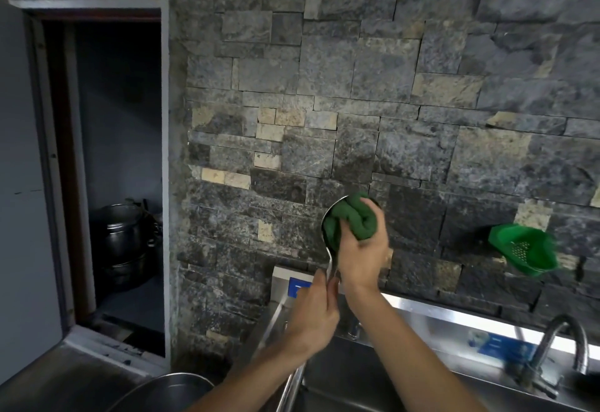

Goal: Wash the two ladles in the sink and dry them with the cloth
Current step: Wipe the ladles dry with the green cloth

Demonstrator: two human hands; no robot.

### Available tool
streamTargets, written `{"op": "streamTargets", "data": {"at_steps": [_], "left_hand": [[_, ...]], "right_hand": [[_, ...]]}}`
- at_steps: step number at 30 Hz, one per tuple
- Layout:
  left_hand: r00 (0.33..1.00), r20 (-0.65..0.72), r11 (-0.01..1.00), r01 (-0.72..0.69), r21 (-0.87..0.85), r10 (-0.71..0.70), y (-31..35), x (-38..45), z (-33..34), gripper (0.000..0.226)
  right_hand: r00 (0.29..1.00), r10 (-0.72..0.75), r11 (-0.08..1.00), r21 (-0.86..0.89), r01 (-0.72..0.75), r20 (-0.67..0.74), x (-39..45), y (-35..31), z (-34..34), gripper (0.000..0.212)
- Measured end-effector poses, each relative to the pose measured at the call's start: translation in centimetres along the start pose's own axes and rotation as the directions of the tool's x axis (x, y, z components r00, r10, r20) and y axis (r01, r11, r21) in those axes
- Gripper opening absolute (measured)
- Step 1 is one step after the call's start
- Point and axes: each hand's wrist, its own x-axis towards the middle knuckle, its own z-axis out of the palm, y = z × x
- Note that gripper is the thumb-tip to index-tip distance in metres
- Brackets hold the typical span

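A steel ladle [328, 239] is held upright in front of the stone wall, bowl at the top. My left hand [316, 312] grips its handle just below the bowl. My right hand [363, 260] presses a bunched green cloth [354, 218] into the ladle's bowl, which the cloth mostly fills. The steel sink [406, 379] lies below my arms. A second ladle is not in sight.
A tap [565, 343] rises at the sink's right; another spout [292, 385] stands near my left forearm. A green plastic strainer [522, 251] hangs on the wall at right. A round steel basin [168, 390] sits at lower left. Stacked pots [121, 242] stand in the dark doorway.
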Motion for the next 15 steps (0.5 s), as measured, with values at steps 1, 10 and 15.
{"op": "streamTargets", "data": {"at_steps": [1,10,15], "left_hand": [[1.0,-0.011,1.0,-0.002,-0.023,0.002,0.1,0.2,-0.1,0.027],[0.988,0.033,0.923,0.155,-0.353,-0.153,-3.0,-0.2,-2.8,0.021],[0.967,0.078,0.822,0.248,-0.513,-0.243,-2.4,-0.2,-4.1,0.037]], "right_hand": [[0.997,-0.032,0.999,0.03,0.03,0.076,-0.4,0.1,0.1,0.047],[0.841,-0.104,0.614,-0.631,0.474,0.531,3.0,5.4,-8.3,0.065],[0.883,0.468,0.879,0.121,-0.461,-0.034,3.6,3.4,-10.0,0.037]]}}
